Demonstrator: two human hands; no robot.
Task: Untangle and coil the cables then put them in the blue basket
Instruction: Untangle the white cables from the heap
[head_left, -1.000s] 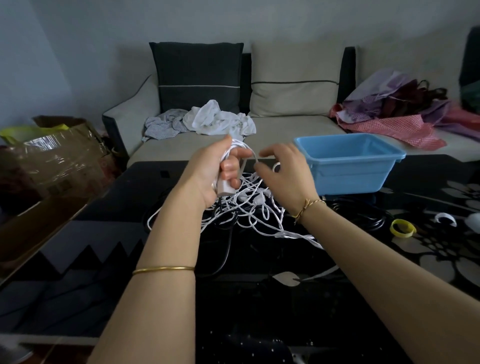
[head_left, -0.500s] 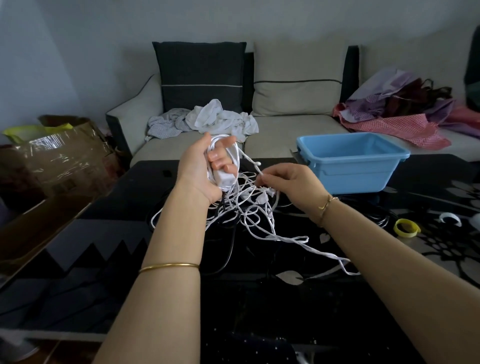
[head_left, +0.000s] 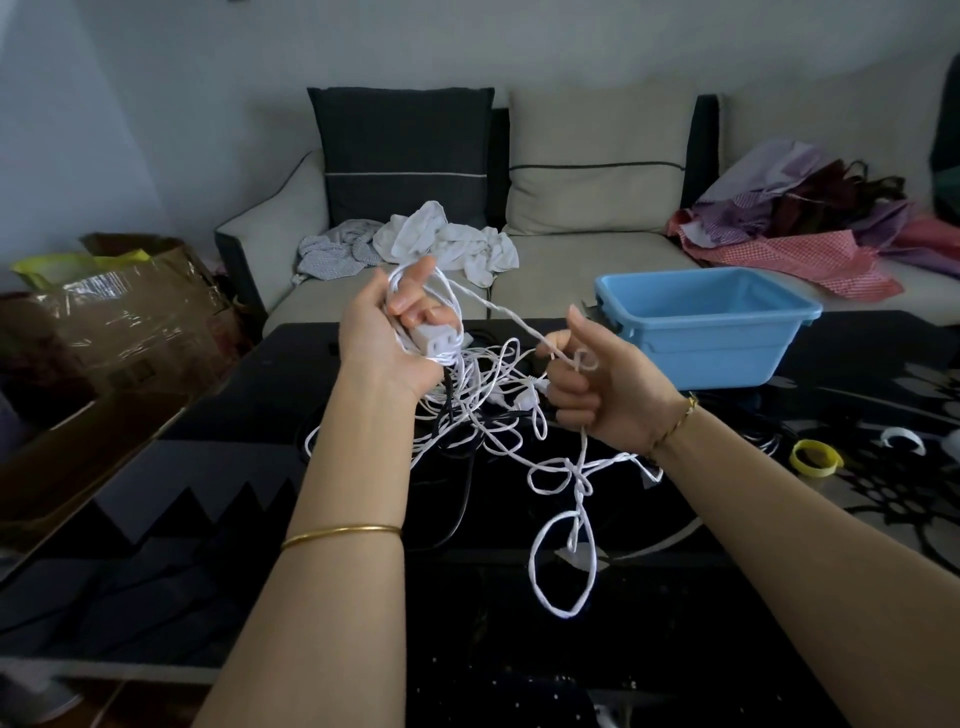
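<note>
The left hand (head_left: 387, 332) was raised over the black table (head_left: 519, 649), its fingers curled round a few wound loops of white cable (head_left: 581, 480) and its white plug (head_left: 436, 345). One strand ran across to the right hand (head_left: 597, 384), which was fisted round it. The rest hung knotted onto the table between the arms. The blue basket (head_left: 706, 358) stood on the table, just beyond the right hand.

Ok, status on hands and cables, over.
Left hand grips coiled white cable. Right hand pinches its loose strand. Knotted tangle below; blue plastic basket looks empty.
</note>
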